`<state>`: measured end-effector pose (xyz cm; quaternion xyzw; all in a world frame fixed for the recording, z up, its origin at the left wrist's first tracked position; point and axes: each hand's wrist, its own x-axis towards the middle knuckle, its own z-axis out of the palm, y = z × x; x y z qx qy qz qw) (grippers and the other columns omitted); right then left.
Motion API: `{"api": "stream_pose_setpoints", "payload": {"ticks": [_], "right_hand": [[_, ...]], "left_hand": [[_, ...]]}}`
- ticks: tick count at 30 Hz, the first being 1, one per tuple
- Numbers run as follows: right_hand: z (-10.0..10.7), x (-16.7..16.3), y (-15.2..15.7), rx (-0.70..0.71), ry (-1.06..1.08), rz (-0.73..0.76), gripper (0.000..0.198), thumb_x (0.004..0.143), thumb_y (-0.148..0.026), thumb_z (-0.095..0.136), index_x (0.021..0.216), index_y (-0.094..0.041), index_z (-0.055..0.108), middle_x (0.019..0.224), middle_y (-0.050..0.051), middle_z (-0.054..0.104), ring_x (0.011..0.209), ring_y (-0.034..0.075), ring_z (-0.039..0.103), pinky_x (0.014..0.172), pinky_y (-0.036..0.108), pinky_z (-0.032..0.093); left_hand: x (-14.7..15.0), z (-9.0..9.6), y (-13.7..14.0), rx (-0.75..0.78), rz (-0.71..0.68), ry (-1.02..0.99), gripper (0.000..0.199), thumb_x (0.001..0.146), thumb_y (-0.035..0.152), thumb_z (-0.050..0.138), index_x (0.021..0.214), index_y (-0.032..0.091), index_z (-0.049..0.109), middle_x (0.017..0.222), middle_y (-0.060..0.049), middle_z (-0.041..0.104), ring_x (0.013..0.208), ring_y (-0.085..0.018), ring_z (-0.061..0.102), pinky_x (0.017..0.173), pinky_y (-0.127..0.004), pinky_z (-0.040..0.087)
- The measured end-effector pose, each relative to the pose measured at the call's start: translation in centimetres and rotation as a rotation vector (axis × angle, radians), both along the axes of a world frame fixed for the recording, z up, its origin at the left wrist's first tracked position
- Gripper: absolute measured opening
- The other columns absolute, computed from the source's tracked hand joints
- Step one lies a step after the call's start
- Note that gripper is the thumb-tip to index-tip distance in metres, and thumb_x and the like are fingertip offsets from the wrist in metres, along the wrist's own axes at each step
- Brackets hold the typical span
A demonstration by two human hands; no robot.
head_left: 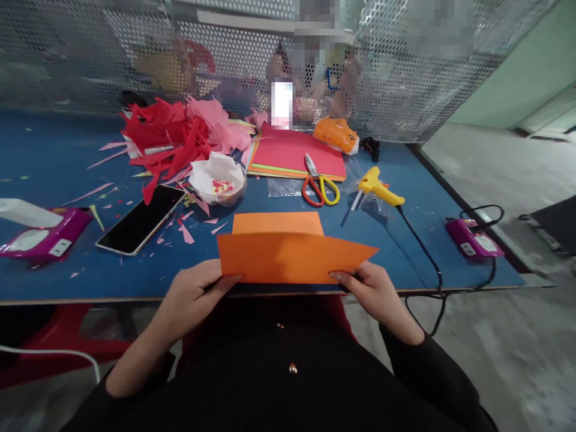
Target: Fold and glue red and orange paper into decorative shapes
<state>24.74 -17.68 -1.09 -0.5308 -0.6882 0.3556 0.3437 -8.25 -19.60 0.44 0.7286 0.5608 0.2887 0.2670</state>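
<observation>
An orange sheet of paper (288, 259) is held up at the table's front edge, its right end tapering to a point. My left hand (198, 297) pinches its lower left corner, thumb in front. At the lower right, my right hand (366, 289) grips the same sheet between thumb and fingers. Behind it, a second orange piece of paper (276, 222) shows on the table; whether the two are joined I cannot tell. Beyond lie scissors (318, 181) with one red and one yellow handle, and a yellow glue gun (380, 187) to their right.
Red and pink paper scraps (180, 132) heap at the back left, near a paper-lined bowl (219, 180). A phone (141, 219) lies left. Coloured sheets (297, 153) are stacked behind the scissors. Purple power strips (474, 239) sit at both ends; a black cord (420, 243) hangs over the edge.
</observation>
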Motion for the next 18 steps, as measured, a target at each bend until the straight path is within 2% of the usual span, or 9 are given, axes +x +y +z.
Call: {"api": "stream_pose_setpoints", "payload": {"ticks": [2,4,7,10,13,15,18], "right_hand": [[-0.2,-0.7,0.4,-0.057,0.08,-0.088,0.02,0.087,-0.038,0.064,0.093,-0.021,0.073,0.087,0.003,0.078,0.077,0.02,0.071,0.066,0.029,0.054],[-0.3,-1.3,1.0,-0.096,0.136,-0.126,0.023,0.088,-0.04,0.062,0.098,-0.021,0.07,0.093,0.004,0.078,0.083,0.021,0.07,0.069,0.03,0.055],[-0.2,-2.0,2.0,-0.075,0.029,-0.156,0.025,0.091,-0.043,0.056,0.09,-0.021,0.067,0.088,0.004,0.075,0.081,0.02,0.067,0.068,0.03,0.051],[0.0,-2.4,3.1,-0.017,-0.212,-0.163,0.03,0.093,-0.044,0.048,0.074,-0.022,0.057,0.073,0.002,0.066,0.067,0.017,0.058,0.06,0.027,0.042],[0.1,-2.7,4.0,0.038,-0.394,-0.188,0.032,0.092,-0.044,0.046,0.067,-0.025,0.044,0.059,-0.001,0.052,0.055,0.015,0.047,0.053,0.027,0.031],[0.1,-3.0,4.5,0.052,-0.479,-0.212,0.027,0.091,-0.042,0.048,0.07,-0.025,0.045,0.058,-0.002,0.05,0.052,0.015,0.045,0.052,0.027,0.027],[0.1,-3.2,4.8,0.021,-0.554,-0.215,0.023,0.09,-0.044,0.048,0.077,-0.024,0.051,0.06,0.001,0.056,0.052,0.017,0.05,0.052,0.028,0.027]], "left_hand": [[0.4,-0.1,0.1,-0.016,0.114,-0.001,0.03,0.09,0.043,0.058,0.072,0.025,0.073,0.078,-0.002,0.075,0.075,-0.021,0.07,0.068,-0.027,0.051],[0.9,-0.2,0.3,-0.044,0.236,0.029,0.036,0.089,0.045,0.058,0.061,0.023,0.065,0.061,0.002,0.064,0.059,-0.016,0.06,0.057,-0.025,0.043],[1.6,-0.1,0.8,-0.069,0.361,0.034,0.032,0.087,0.049,0.06,0.069,0.023,0.065,0.055,0.005,0.056,0.052,-0.013,0.049,0.053,-0.024,0.036],[2.0,0.0,1.5,-0.08,0.413,0.054,0.03,0.088,0.049,0.057,0.078,0.023,0.068,0.058,0.005,0.059,0.052,-0.013,0.047,0.053,-0.025,0.034],[2.1,0.2,2.2,-0.073,0.421,0.136,0.035,0.093,0.048,0.049,0.076,0.022,0.066,0.057,0.003,0.057,0.053,-0.014,0.048,0.054,-0.026,0.033],[2.2,0.3,2.6,-0.054,0.412,0.218,0.037,0.095,0.046,0.046,0.072,0.022,0.065,0.056,0.003,0.055,0.054,-0.015,0.049,0.055,-0.027,0.031],[2.3,0.5,3.0,-0.038,0.409,0.34,0.03,0.091,0.04,0.053,0.069,0.022,0.062,0.061,0.001,0.058,0.056,-0.015,0.051,0.056,-0.028,0.029]]}}
